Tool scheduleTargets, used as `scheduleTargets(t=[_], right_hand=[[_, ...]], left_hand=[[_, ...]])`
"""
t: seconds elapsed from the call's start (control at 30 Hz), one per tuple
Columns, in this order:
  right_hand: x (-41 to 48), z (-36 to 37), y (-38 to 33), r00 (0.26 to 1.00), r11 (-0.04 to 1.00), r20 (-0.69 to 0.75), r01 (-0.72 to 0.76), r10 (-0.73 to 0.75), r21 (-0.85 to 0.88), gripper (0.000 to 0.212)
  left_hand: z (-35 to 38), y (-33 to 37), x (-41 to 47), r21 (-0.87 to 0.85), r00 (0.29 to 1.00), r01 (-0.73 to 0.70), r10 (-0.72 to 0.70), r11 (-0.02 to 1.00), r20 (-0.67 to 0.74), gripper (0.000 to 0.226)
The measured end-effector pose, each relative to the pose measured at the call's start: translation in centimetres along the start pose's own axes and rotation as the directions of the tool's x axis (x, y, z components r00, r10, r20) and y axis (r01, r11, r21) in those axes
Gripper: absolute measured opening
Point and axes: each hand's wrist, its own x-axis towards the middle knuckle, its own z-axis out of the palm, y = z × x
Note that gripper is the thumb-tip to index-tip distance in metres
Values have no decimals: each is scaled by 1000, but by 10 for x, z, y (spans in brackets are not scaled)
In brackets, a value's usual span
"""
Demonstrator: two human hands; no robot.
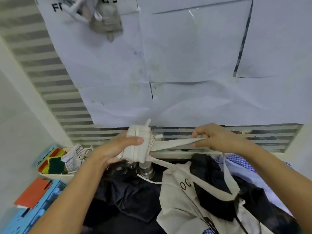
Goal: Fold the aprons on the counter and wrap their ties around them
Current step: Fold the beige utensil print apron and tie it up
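A cream apron folded into a small bundle (pixel 138 132) is held up above the counter, and my left hand (pixel 118 147) grips it with the thumb across its front. Its cream tie (pixel 173 142) runs taut to the right, where my right hand (pixel 212 137) pinches the end. The rest of that tie hangs down from my right hand toward the pile. Below lie a second cream apron (pixel 182 200) with black letters, a black apron (pixel 128 196) and a blue checked cloth (pixel 243 162).
A tray (pixel 50 174) with sponges and packets sits at the left. Beneath it lies a blue box (pixel 33 215) with an orange card on top. A metal tap base (pixel 146 171) stands under the bundle. White paper sheets (pixel 185 65) cover the wall behind.
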Motion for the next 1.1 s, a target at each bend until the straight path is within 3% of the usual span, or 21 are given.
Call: scheduleTargets(t=[0.1,0.2,0.33,0.47,0.6,0.67,0.77,0.9,1.0,1.1], right_hand=[[10,-49,-3,978,979,-201,-18,60,205,8],[20,-83,-21,959,870,-237,-20,156,492,15],[40,-91,-77,954,866,-282,52,105,498,16],[56,-115,-136,998,739,-64,33,14,672,35],[65,-145,-186,989,581,33,58,-145,812,15],[69,-158,-208,979,570,31,92,-202,816,7],[75,-179,-241,960,674,-46,227,-275,703,8],[75,-214,-283,917,856,-215,392,-335,336,6],[65,-243,-308,932,972,-277,236,-233,-25,15],[52,-266,-327,950,969,-295,32,-106,-244,25]], left_hand=[[-38,9,-11,56,999,-44,45,997,-25,102],[-70,19,-21,118,991,-101,110,988,-76,100],[-82,30,-18,240,996,-53,67,969,-50,102],[-79,36,-14,169,995,-95,101,981,-27,98],[-73,40,-21,68,985,-157,151,985,89,77],[-71,47,-20,22,973,-200,196,980,120,62],[-63,64,-9,-18,962,-263,264,965,71,49],[-48,94,17,-88,930,-362,353,928,-104,43],[-45,116,39,-51,891,-418,399,907,-219,43],[-40,133,61,10,835,-449,423,894,-351,34]])
